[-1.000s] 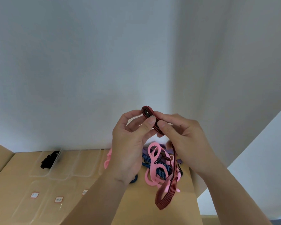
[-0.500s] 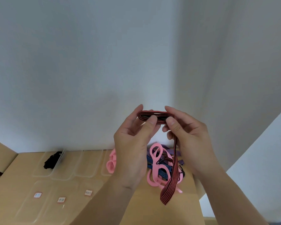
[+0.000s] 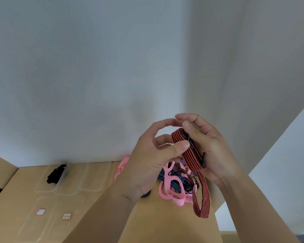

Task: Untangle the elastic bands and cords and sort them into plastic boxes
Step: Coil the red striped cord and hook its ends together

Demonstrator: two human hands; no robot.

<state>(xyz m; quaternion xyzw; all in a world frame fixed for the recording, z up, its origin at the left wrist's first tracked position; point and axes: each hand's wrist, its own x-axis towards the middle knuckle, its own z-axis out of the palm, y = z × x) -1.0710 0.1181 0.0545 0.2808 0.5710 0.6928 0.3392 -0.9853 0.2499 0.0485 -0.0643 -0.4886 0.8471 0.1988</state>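
Note:
A red elastic band with black stripes [image 3: 191, 153] is folded into a bundle held up in front of the wall. My right hand [image 3: 211, 148] cradles the bundle in its curled fingers, thumb on its top. My left hand [image 3: 153, 155] pinches the bundle's near side with the thumb. A loose tail of the band [image 3: 201, 199] hangs down below my right hand. Under my hands, on the wooden table [image 3: 147, 225], lies a tangle of pink bands [image 3: 168, 188], blue striped bands and thin black cords.
Clear plastic boxes [image 3: 88, 176] stand in a row at the back of the table; the leftmost holds black cords [image 3: 55, 173]. Clear lids with small labels [image 3: 66, 216] lie nearer at the left. The table's right edge runs just past the tangle.
The band's folded top was stretched flat between both hands; now it is gathered into a slanted bundle in my right palm. Both hands have shifted slightly to the right.

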